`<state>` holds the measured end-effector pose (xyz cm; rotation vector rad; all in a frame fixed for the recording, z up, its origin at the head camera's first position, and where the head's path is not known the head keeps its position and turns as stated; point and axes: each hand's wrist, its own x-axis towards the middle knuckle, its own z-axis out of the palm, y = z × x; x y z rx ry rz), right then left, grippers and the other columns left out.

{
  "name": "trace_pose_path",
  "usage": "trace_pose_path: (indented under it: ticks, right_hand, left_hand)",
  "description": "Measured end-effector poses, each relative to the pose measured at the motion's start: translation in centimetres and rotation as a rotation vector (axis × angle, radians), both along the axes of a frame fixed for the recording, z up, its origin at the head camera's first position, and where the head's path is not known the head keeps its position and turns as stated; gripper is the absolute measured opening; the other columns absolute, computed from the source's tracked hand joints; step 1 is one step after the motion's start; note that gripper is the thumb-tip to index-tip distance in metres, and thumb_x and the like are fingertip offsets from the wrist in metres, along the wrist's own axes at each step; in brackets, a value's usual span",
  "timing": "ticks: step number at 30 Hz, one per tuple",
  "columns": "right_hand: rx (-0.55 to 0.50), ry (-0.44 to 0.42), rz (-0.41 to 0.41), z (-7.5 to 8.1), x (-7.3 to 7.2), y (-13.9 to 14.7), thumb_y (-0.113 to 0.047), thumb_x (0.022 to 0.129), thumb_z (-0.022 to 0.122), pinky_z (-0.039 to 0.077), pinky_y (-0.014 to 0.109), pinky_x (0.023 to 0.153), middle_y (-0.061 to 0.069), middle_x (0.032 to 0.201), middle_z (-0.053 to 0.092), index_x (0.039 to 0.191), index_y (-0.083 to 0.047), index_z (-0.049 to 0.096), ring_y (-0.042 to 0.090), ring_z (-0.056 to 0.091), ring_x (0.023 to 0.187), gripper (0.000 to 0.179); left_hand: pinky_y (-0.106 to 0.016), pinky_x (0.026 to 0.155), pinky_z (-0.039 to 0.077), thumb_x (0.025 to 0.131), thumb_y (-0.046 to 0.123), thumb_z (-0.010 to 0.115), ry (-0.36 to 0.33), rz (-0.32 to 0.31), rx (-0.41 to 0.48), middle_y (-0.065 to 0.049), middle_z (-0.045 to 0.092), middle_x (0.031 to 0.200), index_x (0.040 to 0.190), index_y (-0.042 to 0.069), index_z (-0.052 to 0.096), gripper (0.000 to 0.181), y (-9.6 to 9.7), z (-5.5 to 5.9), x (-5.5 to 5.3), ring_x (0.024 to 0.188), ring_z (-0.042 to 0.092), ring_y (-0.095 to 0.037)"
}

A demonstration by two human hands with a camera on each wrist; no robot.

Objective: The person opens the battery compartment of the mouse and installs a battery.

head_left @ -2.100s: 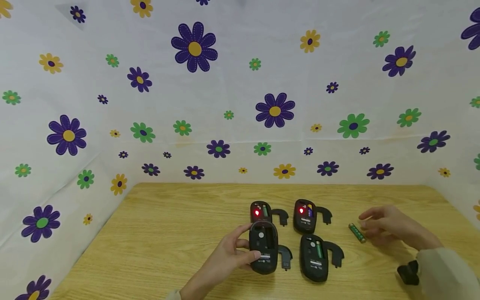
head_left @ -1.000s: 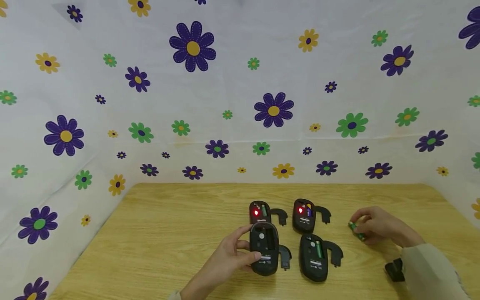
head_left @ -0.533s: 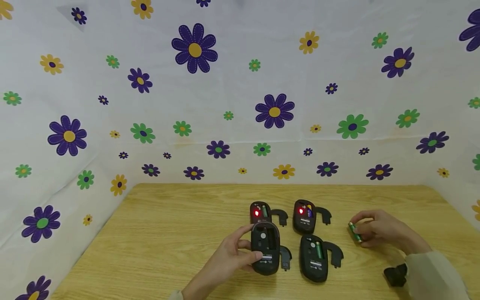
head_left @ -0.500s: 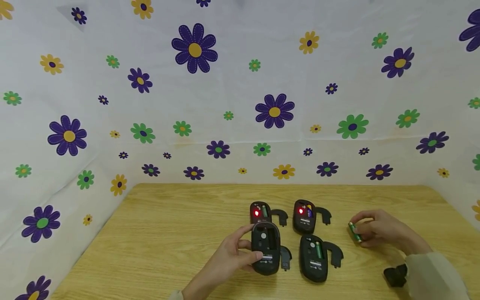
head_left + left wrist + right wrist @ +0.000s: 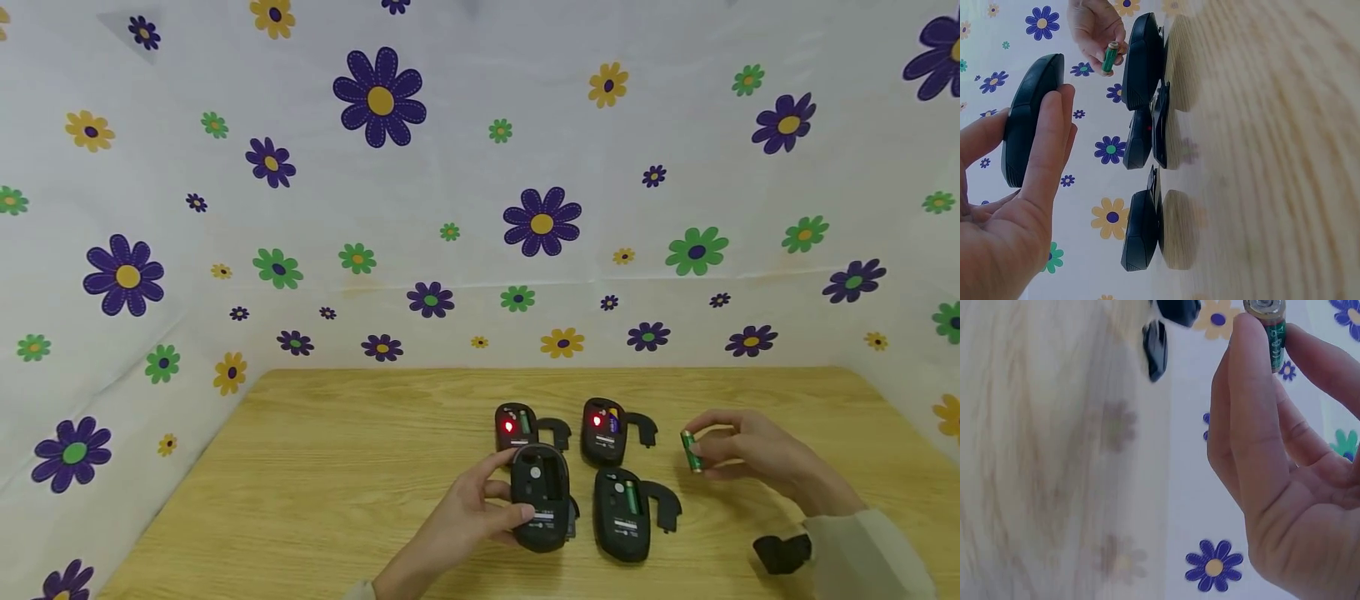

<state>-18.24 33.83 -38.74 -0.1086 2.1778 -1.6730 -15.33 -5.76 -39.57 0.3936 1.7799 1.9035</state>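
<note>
My left hand (image 5: 476,512) grips a black computer mouse (image 5: 540,500) with its underside up, thumb on the label. Its battery slot (image 5: 553,477) looks dark and bare. The left wrist view has this mouse (image 5: 1032,119) side-on, lifted off the table. My right hand (image 5: 757,454) pinches a green battery (image 5: 692,452) between thumb and fingers. In the right wrist view the battery (image 5: 1275,344) stands between the fingertips, its metal end toward the camera. To the left of that hand lies another upturned mouse (image 5: 622,517) with a green battery in its slot and its cover (image 5: 663,504) beside it.
Two more upturned mice, the far left one (image 5: 516,429) and the far right one (image 5: 603,433), glow red and hold batteries. Covers lie beside them (image 5: 641,428). A flowered cloth (image 5: 450,167) walls the wooden table (image 5: 337,467) at the back and sides.
My right hand has taken the green battery from the table, lifted it and turned it more upright while moving left. The mouse in my left hand has shifted slightly right, covering part of a cover.
</note>
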Motion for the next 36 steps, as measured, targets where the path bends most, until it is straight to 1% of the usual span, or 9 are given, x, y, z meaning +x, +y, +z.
trace_pose_path:
  ticks: [4,7,11,14,18,20,24,30,36]
  right_hand:
    - [-0.025,0.022,0.04,0.3,0.1,-0.7,-0.007,0.1,0.061,0.063,0.039,0.079,0.007,0.096,0.066,0.123,0.009,0.057,0.021,0.068,0.085,0.029]
    - [-0.037,0.029,0.052,0.5,0.1,-1.1,-0.007,0.099,0.061,0.063,0.039,0.079,0.007,0.095,0.065,0.122,0.007,0.057,0.021,0.068,0.084,0.028]
    - [-0.036,0.028,0.039,0.9,0.2,-1.7,-0.007,0.099,0.062,0.063,0.04,0.08,0.008,0.096,0.064,0.124,0.007,0.056,0.022,0.068,0.085,0.029]
    - [-0.035,0.032,0.032,1.2,0.4,-2.2,-0.006,0.098,0.062,0.063,0.04,0.08,0.008,0.099,0.064,0.124,0.01,0.054,0.023,0.068,0.086,0.032]
    - [-0.034,0.058,0.031,1.5,0.7,-3.1,-0.004,0.095,0.063,0.063,0.04,0.079,0.008,0.098,0.064,0.124,0.013,0.052,0.023,0.067,0.085,0.035]
    - [-0.038,0.074,0.032,1.7,0.7,-3.6,-0.003,0.094,0.063,0.063,0.04,0.079,0.008,0.097,0.064,0.122,0.013,0.052,0.022,0.067,0.084,0.034]
    - [-0.063,0.1,0.047,2.0,0.8,-4.6,-0.003,0.094,0.064,0.063,0.041,0.078,0.009,0.095,0.064,0.12,0.012,0.053,0.023,0.068,0.082,0.032]
    - [-0.093,0.113,0.065,2.3,0.9,-6.2,-0.002,0.093,0.065,0.064,0.043,0.078,0.009,0.094,0.063,0.117,0.012,0.055,0.022,0.067,0.081,0.03]
    - [-0.131,0.138,0.065,2.8,1.1,-7.6,-0.003,0.094,0.066,0.064,0.043,0.077,0.009,0.094,0.064,0.116,0.009,0.056,0.019,0.066,0.08,0.027]
  left_hand:
    - [-0.039,0.072,0.064,0.094,-0.002,0.067,-0.001,-0.007,0.016,-0.014,0.07,0.1,0.157,-0.002,0.029,0.073,0.1,-0.1,0.1,0.088,0.074,-0.032]
    - [-0.04,0.072,0.064,0.094,-0.002,0.067,0.0,-0.008,0.014,-0.015,0.07,0.1,0.157,-0.002,0.029,0.073,0.2,-0.1,0.1,0.089,0.074,-0.033]
    - [-0.039,0.072,0.064,0.094,-0.003,0.067,0.0,-0.007,0.006,-0.015,0.069,0.099,0.156,-0.001,0.031,0.072,0.3,0.0,0.0,0.089,0.074,-0.032]
    - [-0.039,0.072,0.064,0.093,-0.003,0.068,0.001,-0.006,0.002,-0.013,0.069,0.097,0.155,-0.001,0.034,0.07,0.6,-0.1,0.1,0.086,0.074,-0.029]
    - [-0.04,0.072,0.064,0.092,-0.004,0.068,-0.001,0.008,-0.002,-0.013,0.069,0.096,0.154,-0.001,0.036,0.069,1.0,-0.2,0.3,0.084,0.073,-0.027]
    - [-0.04,0.072,0.064,0.092,-0.005,0.068,-0.004,0.015,-0.002,-0.013,0.069,0.096,0.153,-0.001,0.036,0.069,1.2,-0.2,0.4,0.084,0.073,-0.027]
    - [-0.04,0.072,0.064,0.092,-0.005,0.068,-0.013,0.008,-0.006,-0.014,0.069,0.097,0.153,-0.001,0.037,0.068,1.3,-0.3,0.5,0.086,0.074,-0.029]
    - [-0.04,0.072,0.064,0.092,-0.004,0.069,-0.028,0.015,-0.017,-0.014,0.069,0.097,0.151,0.002,0.041,0.066,1.4,-0.2,0.5,0.086,0.074,-0.029]
    - [-0.043,0.073,0.064,0.092,-0.004,0.069,-0.02,0.01,0.007,-0.014,0.07,0.098,0.154,0.001,0.036,0.07,1.6,-0.1,0.5,0.087,0.074,-0.031]
